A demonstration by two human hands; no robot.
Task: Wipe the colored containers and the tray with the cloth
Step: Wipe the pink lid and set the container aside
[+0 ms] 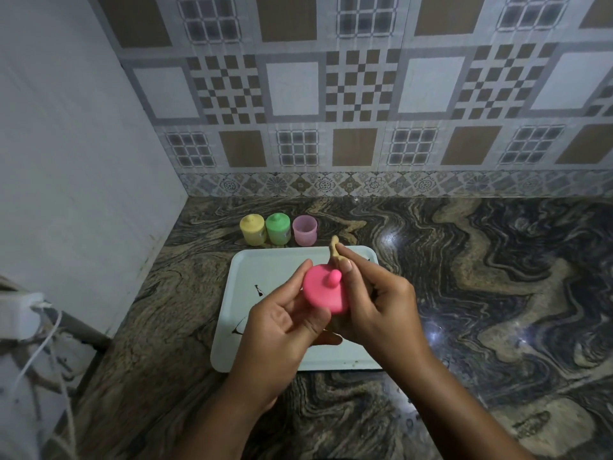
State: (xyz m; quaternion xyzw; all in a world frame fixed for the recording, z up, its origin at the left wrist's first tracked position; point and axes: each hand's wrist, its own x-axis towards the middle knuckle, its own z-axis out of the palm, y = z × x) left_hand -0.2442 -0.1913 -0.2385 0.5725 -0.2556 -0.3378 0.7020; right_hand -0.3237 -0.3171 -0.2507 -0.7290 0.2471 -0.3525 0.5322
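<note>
Left hand (pixel 282 330) pinched one pink lid (pixel 326 292), knob facing camera; right hand (pixel 374 303) gripped cloth (pixel 334 252); three containers (pixel 277 229) stood upright behind one tray (pixel 252 270).

A pink lid (pixel 324 293) with a knob is being held above the white tray (pixel 265 270) — dark smears are showing on it. Behind the tray, yellow (pixel 252 230), green (pixel 278 229) and open pink (pixel 304 230) containers are standing in a row; a beige cloth (pixel 334 252) is being gripped beside the lid.

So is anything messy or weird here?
Yes. The pale rectangular tray has dark smears, one near its middle and one by its left edge. Also, the lilac plastic cup stands open, while the pink round lid sits in the left hand.
</note>
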